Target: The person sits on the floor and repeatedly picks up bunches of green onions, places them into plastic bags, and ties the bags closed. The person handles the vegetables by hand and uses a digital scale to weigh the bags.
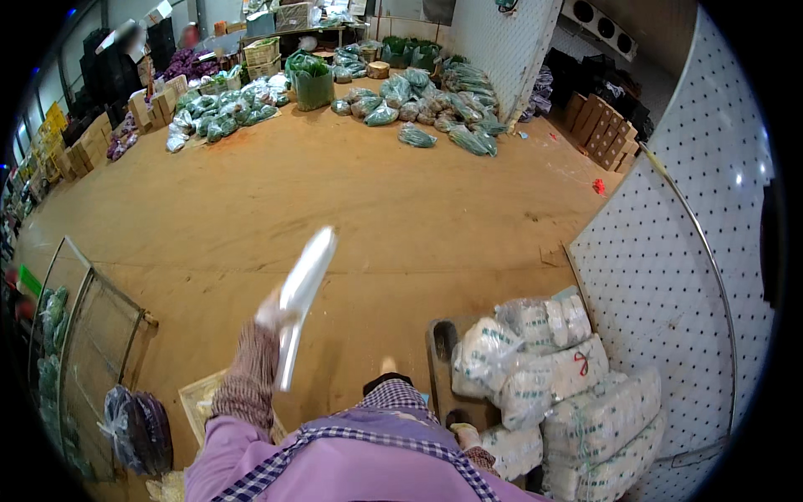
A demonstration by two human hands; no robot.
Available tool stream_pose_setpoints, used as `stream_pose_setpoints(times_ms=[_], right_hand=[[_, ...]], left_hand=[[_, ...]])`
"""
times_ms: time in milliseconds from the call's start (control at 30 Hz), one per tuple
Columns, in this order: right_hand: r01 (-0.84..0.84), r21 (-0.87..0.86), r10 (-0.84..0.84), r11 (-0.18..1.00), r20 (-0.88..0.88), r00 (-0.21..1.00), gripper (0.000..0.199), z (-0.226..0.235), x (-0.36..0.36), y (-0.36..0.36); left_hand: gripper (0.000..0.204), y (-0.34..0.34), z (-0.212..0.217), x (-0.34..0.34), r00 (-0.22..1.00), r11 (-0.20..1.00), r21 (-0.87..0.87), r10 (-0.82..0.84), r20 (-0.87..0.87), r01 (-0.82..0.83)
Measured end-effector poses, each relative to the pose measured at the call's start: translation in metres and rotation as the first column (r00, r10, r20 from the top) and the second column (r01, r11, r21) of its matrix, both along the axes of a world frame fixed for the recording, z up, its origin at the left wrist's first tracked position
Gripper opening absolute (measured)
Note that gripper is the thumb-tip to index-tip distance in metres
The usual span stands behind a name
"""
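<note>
My left hand is raised in front of me and grips a long, flat bundle of clear plastic bags that points up and away over the brown floor. The sleeve on that arm is checked brown. My right hand is low at my right side, in a pale glove, close to a stack of white printed sacks; whether it holds anything is hidden by my purple apron.
White perforated wall panels stand on the right. Metal wire frames and a dark bag sit at the left. Bagged green vegetables and crates lie across the far floor, with cardboard boxes at the back right.
</note>
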State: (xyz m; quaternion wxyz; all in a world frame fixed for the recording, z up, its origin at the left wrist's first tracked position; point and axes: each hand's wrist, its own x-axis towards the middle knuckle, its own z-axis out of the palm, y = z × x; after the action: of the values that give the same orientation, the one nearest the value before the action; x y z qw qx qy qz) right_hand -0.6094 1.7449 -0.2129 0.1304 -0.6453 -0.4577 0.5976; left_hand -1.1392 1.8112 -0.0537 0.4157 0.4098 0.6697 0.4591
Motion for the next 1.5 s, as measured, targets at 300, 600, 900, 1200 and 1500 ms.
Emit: stream_pose_setpoints(times_ms=[300,600,900,1200,1500], right_hand=[[-0.649,-0.565,0.845,0.51,0.471,0.254,0.02,-0.14,-0.072,0.304],[0.089,0.142,-0.065,0.986,-0.165,0.984,0.013,0.049,-0.367,0.687],[-0.611,-0.435,0.734,0.662,0.21,0.646,0.028,-0.028,-0.445,0.787],[-0.824,-0.364,0.845,0.434,0.481,0.233,0.021,-0.084,-0.585,1.021],[-0.282,-0.031,0.283,0.959,0.107,0.953,0.027,0.01,-0.891,1.363]], left_hand=[[0.062,0.272,0.097,-0.121,0.978,0.979,0.077,0.179,0.103,-0.187],[0.04,0.191,-0.151,-0.201,0.969,0.4,-0.885,0.162,-0.187,-0.238],[0.041,0.466,-0.143,-0.401,0.964,0.579,-0.774,0.093,-0.247,-0.255],[0.032,0.822,-0.114,-0.645,0.86,0.812,-0.284,0.475,-0.187,-0.51],[0.046,0.852,-0.19,-0.671,0.959,0.397,-0.873,0.14,-0.248,-0.284]])
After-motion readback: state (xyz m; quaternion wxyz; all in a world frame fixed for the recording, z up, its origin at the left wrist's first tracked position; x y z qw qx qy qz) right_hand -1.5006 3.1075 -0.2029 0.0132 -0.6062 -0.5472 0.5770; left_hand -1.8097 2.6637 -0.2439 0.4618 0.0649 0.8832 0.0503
